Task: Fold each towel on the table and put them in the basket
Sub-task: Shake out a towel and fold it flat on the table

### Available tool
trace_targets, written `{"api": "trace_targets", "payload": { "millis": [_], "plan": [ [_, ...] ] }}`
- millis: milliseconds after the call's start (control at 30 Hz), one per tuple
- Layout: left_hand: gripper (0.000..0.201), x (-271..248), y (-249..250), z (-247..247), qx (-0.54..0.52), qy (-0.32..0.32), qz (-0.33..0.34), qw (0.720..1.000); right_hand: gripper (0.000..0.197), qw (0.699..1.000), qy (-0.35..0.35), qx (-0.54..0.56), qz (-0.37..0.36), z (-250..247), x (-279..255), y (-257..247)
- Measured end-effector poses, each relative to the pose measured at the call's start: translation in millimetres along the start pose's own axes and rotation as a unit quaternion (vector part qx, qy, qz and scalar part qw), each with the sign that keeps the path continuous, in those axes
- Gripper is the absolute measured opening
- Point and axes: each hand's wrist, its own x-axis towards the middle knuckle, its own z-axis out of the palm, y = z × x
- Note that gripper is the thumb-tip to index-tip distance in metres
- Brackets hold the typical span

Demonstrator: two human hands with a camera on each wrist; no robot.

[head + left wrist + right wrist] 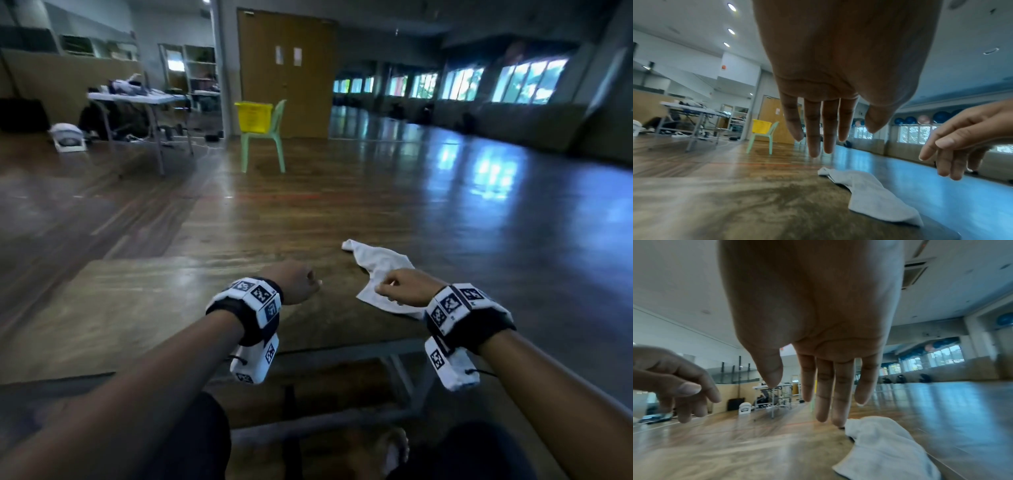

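A crumpled white towel (380, 274) lies on the right part of the wooden table (137, 308). My right hand (397, 287) hovers just above the towel's near end, fingers relaxed and hanging down, holding nothing. My left hand (301, 282) hangs over bare table to the towel's left, also relaxed and empty. In the left wrist view my left hand (838, 139) points down, with the towel (875, 199) below and the right hand (953, 151) above it. In the right wrist view the straight fingers (822, 402) hang near the towel (885, 451). The yellow basket (253, 116) sits on a green chair.
The green chair (263, 147) stands on the floor well beyond the table's far edge, before a wooden door. A folding table (137, 99) with clutter stands at the far left. Shiny wood floor spreads to the right. The table's near edge lies under my wrists.
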Motion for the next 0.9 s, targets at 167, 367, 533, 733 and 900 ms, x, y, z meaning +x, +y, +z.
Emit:
{"api": "trace_targets", "payload": {
  "millis": [167,367,533,733,900],
  "plan": [
    [0.037,69.5,26.1,70.1,-0.028,-0.048,0.041,0.998,0.032,0.997,-0.001,-0.012,0.082,25.8,18.6,79.7],
    [0.038,140.5,48.4,143.1,-0.062,-0.110,0.077,0.989,0.036,0.993,-0.016,-0.045,0.104,66.8,54.9,141.3],
    [0.035,188.2,69.1,174.0,-0.041,-0.057,0.129,0.989,0.047,0.979,0.071,-0.181,0.069,93.9,88.2,170.5],
    [0.051,211.2,80.2,191.5,0.010,-0.027,0.143,0.989,0.024,0.950,0.145,-0.276,0.032,115.3,109.3,176.6],
    [0.034,199.9,79.5,185.7,0.056,0.000,0.151,0.987,0.015,0.960,0.150,-0.236,0.013,110.6,100.8,165.2]
  ]
}}
